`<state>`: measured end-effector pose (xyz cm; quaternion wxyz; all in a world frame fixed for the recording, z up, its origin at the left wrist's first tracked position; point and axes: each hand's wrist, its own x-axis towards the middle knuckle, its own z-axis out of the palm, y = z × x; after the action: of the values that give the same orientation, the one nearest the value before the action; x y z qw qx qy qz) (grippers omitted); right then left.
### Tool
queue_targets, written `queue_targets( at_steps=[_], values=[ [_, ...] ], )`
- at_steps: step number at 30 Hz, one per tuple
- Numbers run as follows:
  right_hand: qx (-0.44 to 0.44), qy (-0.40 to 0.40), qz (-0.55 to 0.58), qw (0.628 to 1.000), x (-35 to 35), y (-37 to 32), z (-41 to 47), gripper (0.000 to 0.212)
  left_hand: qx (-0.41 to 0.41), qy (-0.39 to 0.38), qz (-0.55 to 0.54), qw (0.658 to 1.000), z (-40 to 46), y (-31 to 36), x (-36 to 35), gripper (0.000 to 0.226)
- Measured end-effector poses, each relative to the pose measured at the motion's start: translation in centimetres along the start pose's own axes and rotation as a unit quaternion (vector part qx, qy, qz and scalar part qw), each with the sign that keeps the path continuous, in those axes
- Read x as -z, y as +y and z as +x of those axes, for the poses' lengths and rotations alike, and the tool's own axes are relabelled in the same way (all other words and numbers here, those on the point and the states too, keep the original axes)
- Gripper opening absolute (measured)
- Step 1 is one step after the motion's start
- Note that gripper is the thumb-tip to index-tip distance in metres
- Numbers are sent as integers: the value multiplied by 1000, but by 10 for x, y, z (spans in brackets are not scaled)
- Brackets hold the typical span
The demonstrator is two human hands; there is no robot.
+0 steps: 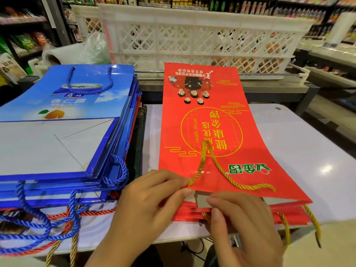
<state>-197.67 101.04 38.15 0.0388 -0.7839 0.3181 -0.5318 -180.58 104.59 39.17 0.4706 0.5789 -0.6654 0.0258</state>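
Looking down at a flat red glossy paper gift bag (221,132) with yellow print, lying lengthwise on the white desk (308,151) in the centre-right of the frame, mouth end toward the bottom edge. Sitting on a few more red bags (289,216) of the same sort, stacked right under it. Yellow twisted rope handle (201,164) looped up across the printed face, then trailing off toward the lower right.

Down at bottom centre, left hand (154,199): grip closed on that rope, thumb and forefinger pinching one end of it right at the bag's near edge. Just beside it at lower right, right hand (242,222): grip curled in at the bag's mouth, forefinger on top of a grey card strip (201,201) peeking out there, thumb below, so pinched on the strip as far as can be made out. Fingertips of the two hands nearly touching.

Over in the left half: tall pile of flat blue paper bags (67,105) with blue rope handles (86,92) on top and dangling off the desk's near edge, plus a red cord (96,212) poking out underneath. Along the top of the frame: white plastic lattice crate (192,35) parked behind the far end of the red bag, and behind that, blurry shop shelves (250,4) full of packets and bottles.
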Motion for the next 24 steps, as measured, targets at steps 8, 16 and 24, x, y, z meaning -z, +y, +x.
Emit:
queue_targets(
  at_steps=[8, 16, 24],
  values=[
    [-159, -19, 29, 987, -28, -13, 2, 21, 71, -8, -113, 991, 6, 8, -10, 28],
    [-273, -44, 68, 959, -37, -20, 3, 25, 77, -31, -116, 990, 1, 4, -11, 30],
    [-347, -56, 117, 929, -33, -23, 9, 31, 45, -26, -60, 997, 1, 7, -11, 29]
  ],
)
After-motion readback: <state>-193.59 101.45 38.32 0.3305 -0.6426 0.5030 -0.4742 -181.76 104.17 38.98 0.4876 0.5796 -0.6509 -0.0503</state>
